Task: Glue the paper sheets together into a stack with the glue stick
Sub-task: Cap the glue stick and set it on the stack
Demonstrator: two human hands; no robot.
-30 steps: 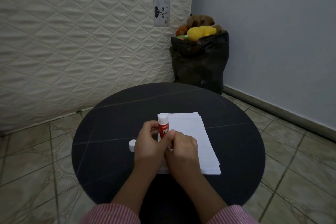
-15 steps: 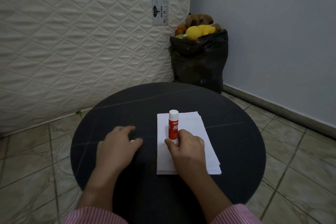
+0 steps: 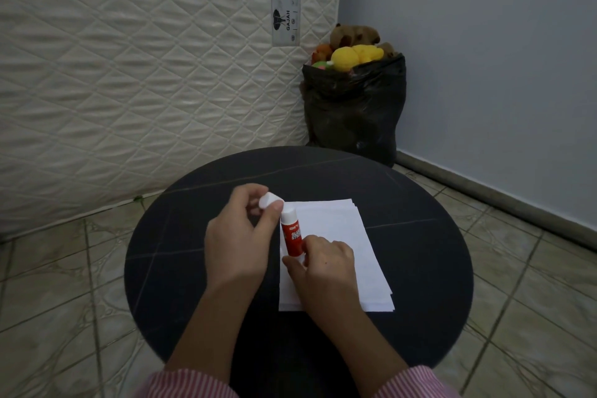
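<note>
A red glue stick (image 3: pixel 291 234) stands upright at the left edge of a stack of white paper sheets (image 3: pixel 336 245) on the round black table (image 3: pixel 420 252). My right hand (image 3: pixel 318 268) grips its base. My left hand (image 3: pixel 240 236) pinches the white cap (image 3: pixel 268 200) between thumb and fingers, just above and to the left of the stick's white top. The lower left part of the sheets is hidden under my right hand.
A quilted white mattress (image 3: pixel 129 74) leans against the wall behind the table. A black bag (image 3: pixel 352 113) stuffed with plush toys stands in the corner. Tiled floor (image 3: pixel 64 284) surrounds the table.
My left hand has picked the white cap up off the table and brought it up beside the top of the glue stick. My right hand still holds the stick upright.
</note>
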